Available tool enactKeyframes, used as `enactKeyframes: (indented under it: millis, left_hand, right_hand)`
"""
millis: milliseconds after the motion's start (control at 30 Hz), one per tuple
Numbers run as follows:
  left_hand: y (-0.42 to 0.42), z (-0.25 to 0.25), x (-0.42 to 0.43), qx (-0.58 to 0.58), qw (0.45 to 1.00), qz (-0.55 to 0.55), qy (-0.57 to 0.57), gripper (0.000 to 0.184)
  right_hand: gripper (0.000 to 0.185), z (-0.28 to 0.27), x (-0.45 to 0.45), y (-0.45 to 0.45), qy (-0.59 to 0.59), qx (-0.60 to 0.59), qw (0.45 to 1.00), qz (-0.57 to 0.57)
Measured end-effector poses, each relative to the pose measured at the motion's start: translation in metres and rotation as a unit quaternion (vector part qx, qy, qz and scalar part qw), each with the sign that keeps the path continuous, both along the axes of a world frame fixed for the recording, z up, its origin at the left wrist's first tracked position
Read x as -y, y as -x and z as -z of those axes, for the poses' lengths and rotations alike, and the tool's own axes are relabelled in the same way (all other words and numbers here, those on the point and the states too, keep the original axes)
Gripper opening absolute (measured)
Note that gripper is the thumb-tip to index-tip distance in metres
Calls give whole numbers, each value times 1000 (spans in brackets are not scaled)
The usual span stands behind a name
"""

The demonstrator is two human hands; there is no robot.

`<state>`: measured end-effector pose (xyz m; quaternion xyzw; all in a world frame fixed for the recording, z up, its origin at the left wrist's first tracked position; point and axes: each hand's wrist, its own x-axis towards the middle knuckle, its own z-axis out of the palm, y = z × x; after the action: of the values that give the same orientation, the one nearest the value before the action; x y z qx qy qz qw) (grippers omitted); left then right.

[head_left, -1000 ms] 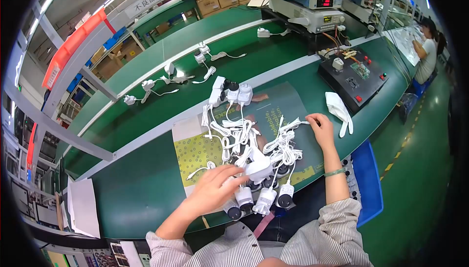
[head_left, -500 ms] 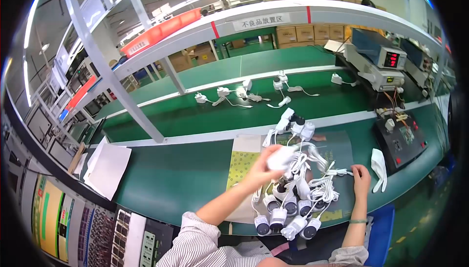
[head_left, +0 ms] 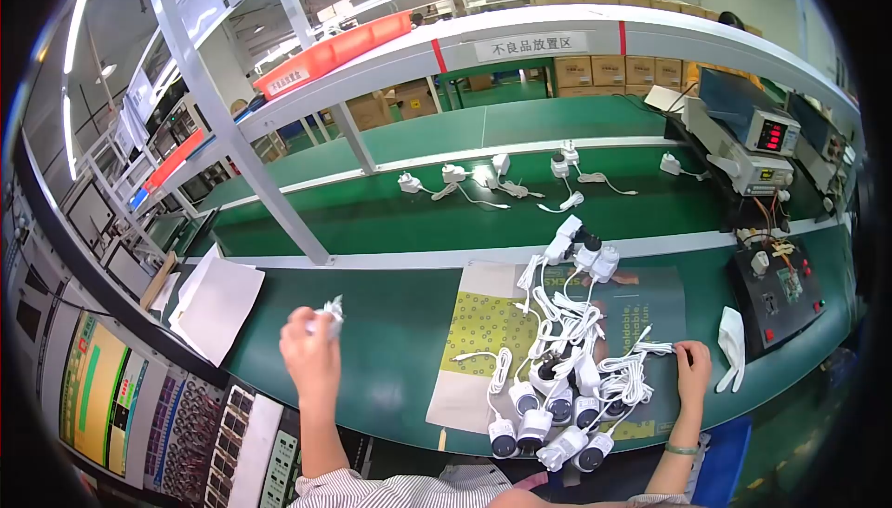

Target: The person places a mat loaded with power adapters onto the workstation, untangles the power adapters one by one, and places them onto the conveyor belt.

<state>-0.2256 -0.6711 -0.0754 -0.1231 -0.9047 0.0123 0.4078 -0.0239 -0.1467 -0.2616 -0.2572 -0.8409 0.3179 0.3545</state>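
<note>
My left hand (head_left: 311,350) is raised over the left part of the green bench, its fingers closed around a small whitish thing (head_left: 334,313) whose kind I cannot make out. To the right, a pile of white power adapters (head_left: 533,426) with bundled white cables (head_left: 569,320) lies on a printed mat (head_left: 476,369). Several adapters show dark round ends. At the pile's right side my right hand (head_left: 692,369) pinches the end of a white cable (head_left: 658,348).
A white glove (head_left: 731,348) lies right of my right hand, near a black test box (head_left: 780,290). Meters (head_left: 757,150) stand behind it. More adapters (head_left: 409,183) rest on the far green strip. White papers (head_left: 216,308) lie at the left, by a metal post (head_left: 242,150).
My left hand has moved left, away from the pile, with a white thing in its fingers. My right hand stays at the cable end. The view has shifted slightly.
</note>
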Motion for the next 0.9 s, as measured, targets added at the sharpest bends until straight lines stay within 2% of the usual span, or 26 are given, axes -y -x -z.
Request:
enactKeyframes:
  millis: [33,100,200,300,333,433,467,567,600,667,700,733,833,867,900]
  left_hand:
    - [-2,9,-3,72,997,-11,-2,36]
    - [8,28,4,270,962,5,43,42]
    - [46,70,-3,405,907,56,102,53]
    - [67,83,-30,349,927,138,-3,65]
    - [74,88,-35,324,930,171,-10,74]
    - [84,111,-49,332,892,190,-238,75]
    - [85,125,-46,297,925,150,-183,76]
    - [80,158,-29,301,934,114,-156,69]
    - [71,159,-28,270,939,149,-150,58]
    - [61,160,-28,296,935,159,-112,49]
    - [52,153,-31,308,933,162,-92,44]
    - [47,145,-36,321,932,153,-64,25]
    - [49,122,-48,385,911,146,8,21]
    - [53,119,-52,369,916,150,39,24]
    - [55,117,-58,361,917,169,16,23]
  right_hand:
    - [10,2,-2,2,-3,-2,1000,-3]
    - [10,4,-3,-1,-7,-2,1000,0]
    - [10,3,0,-3,1,7,1000,10]
    - [9,8,-3,-2,-12,-2,1000,7]
    - [9,8,-4,-1,-9,-3,1000,8]
    - [9,1,0,-2,-3,-2,1000,7]
    - [10,1,0,-2,-1,-1,1000,8]
    - [10,-2,3,-2,1,7,1000,13]
    - [9,0,2,-2,-6,5,1000,11]
    - [9,1,0,-1,-12,4,1000,9]
    - [10,1,-1,-1,-10,6,1000,9]
    - [10,2,0,-1,-6,7,1000,10]
    - [10,0,2,-1,10,6,1000,14]
    - [10,1,1,-1,-1,9,1000,12]
    - [10,1,1,-1,-2,7,1000,11]
